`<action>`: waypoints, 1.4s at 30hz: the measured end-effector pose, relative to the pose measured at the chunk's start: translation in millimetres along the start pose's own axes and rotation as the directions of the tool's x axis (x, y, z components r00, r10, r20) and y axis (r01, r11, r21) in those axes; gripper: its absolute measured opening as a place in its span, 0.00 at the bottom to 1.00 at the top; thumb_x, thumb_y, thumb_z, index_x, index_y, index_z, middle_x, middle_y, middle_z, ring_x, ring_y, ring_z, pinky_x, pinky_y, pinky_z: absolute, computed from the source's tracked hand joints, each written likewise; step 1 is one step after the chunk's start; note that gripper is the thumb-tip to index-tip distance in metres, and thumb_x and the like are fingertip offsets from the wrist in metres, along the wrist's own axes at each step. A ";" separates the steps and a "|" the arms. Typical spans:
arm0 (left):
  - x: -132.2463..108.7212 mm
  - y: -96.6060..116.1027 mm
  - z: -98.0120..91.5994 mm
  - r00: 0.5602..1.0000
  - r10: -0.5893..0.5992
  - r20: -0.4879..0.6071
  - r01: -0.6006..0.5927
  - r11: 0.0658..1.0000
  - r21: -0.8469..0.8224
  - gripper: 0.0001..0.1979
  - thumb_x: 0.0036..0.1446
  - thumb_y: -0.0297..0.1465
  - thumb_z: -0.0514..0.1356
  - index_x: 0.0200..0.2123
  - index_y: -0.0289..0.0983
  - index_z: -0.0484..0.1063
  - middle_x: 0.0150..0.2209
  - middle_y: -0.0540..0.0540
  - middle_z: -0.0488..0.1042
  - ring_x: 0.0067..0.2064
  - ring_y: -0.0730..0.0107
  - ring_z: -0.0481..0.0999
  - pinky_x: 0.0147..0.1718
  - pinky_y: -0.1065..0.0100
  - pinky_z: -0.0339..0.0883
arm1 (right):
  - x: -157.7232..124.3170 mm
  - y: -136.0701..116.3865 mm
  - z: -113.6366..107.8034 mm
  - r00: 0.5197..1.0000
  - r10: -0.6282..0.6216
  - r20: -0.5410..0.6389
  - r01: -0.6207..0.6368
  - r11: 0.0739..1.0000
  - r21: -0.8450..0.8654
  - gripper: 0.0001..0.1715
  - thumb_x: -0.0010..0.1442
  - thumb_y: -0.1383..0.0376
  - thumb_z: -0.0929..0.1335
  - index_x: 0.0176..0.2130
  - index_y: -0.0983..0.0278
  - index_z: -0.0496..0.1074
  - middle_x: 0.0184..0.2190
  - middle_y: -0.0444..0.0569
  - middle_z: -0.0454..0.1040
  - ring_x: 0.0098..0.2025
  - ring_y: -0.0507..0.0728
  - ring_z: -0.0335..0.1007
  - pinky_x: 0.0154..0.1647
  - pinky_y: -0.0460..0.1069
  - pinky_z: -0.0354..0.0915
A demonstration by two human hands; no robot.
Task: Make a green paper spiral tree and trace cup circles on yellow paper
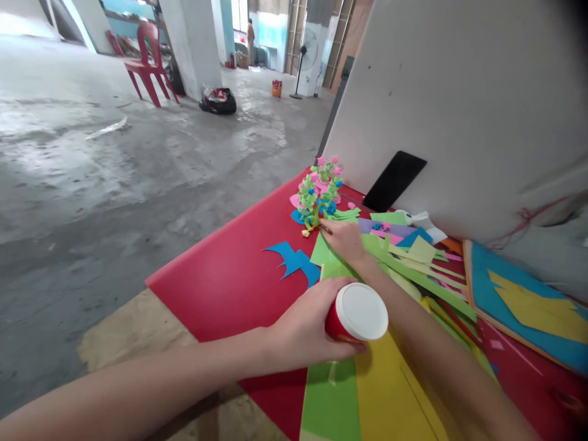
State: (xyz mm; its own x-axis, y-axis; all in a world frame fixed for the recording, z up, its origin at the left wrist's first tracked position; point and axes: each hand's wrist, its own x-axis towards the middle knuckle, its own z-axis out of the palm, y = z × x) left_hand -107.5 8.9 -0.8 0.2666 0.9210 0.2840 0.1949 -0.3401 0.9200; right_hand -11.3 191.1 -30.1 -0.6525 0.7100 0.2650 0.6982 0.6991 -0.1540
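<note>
Presently, your left grip [301, 321] curls around the red cup [361, 312], lower centre; your right grip [344, 240] pinches the craft flowers [309, 201] at their base, mid-frame. Both seem light; flowers likely crush, so hold low.

Left hand [307, 321]: wrapped round a red cup [358, 312], white end up.
Right hand [346, 241]: fingertips at the base of the paper flowers [318, 188]; pinch unclear.
Desk [220, 278]: red, bearing a blue cutout [290, 258], green sheet [328, 392] and yellow sheet [381, 392].
Panel [468, 86]: white, a black slab [395, 182] leaning on it.
Floor [174, 165]: grey; red chair [146, 64], black bag [217, 104], fan [304, 50].
</note>
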 end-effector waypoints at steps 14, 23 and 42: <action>-1.1 -3.2 1.5 1.000 -0.001 0.002 0.001 1.000 -0.009 0.35 0.40 0.31 0.66 0.52 0.40 0.55 0.50 0.44 0.64 0.50 0.59 0.65 0.49 0.62 0.61 | -12.7 -13.1 -26.0 0.959 0.241 -0.150 -0.134 0.849 0.511 0.11 0.55 0.59 0.66 0.33 0.65 0.70 0.19 0.40 0.61 0.23 0.49 0.58 0.28 0.47 0.58; -1.2 -11.3 5.7 1.000 0.003 -0.017 -0.004 0.999 -0.051 0.34 0.42 0.31 0.66 0.52 0.39 0.55 0.51 0.42 0.62 0.52 0.57 0.63 0.50 0.60 0.60 | -91.5 -31.2 -126.5 0.841 0.541 -0.014 -0.215 0.358 0.908 0.08 0.47 0.60 0.70 0.27 0.61 0.69 0.19 0.39 0.57 0.16 0.44 0.39 0.16 0.45 0.41; 0.1 -9.4 5.3 0.999 0.035 0.010 -0.033 0.991 -0.131 0.32 0.42 0.28 0.66 0.51 0.38 0.57 0.49 0.42 0.64 0.50 0.57 0.65 0.49 0.60 0.60 | -129.1 -64.5 -129.7 0.898 0.322 0.301 -0.401 0.315 0.860 0.04 0.48 0.63 0.71 0.27 0.61 0.72 0.16 0.38 0.49 0.19 0.45 0.40 0.18 0.45 0.40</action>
State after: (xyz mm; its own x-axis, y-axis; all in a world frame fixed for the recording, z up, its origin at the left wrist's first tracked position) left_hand -104.2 11.2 -10.8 0.2831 0.9065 0.3133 0.0610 -0.3431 0.9373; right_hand 66.1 43.4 69.1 -0.4491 0.8881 -0.0980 0.2287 0.0082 -0.9735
